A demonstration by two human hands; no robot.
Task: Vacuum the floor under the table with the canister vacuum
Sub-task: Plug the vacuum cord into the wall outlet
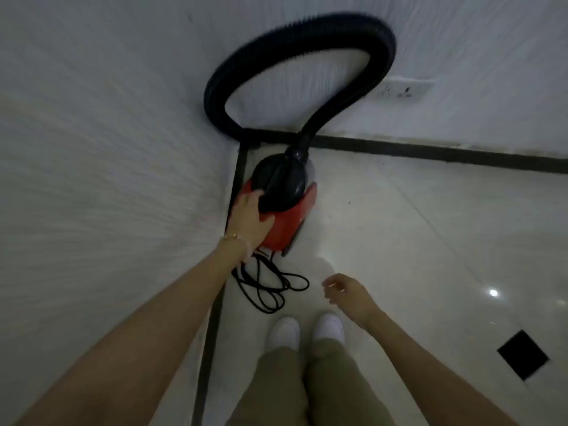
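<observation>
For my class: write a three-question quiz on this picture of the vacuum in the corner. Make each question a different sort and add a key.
1. True or false: the left hand is on the vacuum.
2. Fill in: the hose rises in a loop in front of the ____.
3. Choose one. The cord is: A) held in the right hand, B) lying looped on the floor, C) wound round the hose.
Key: 1 true; 2 wall; 3 B.
</observation>
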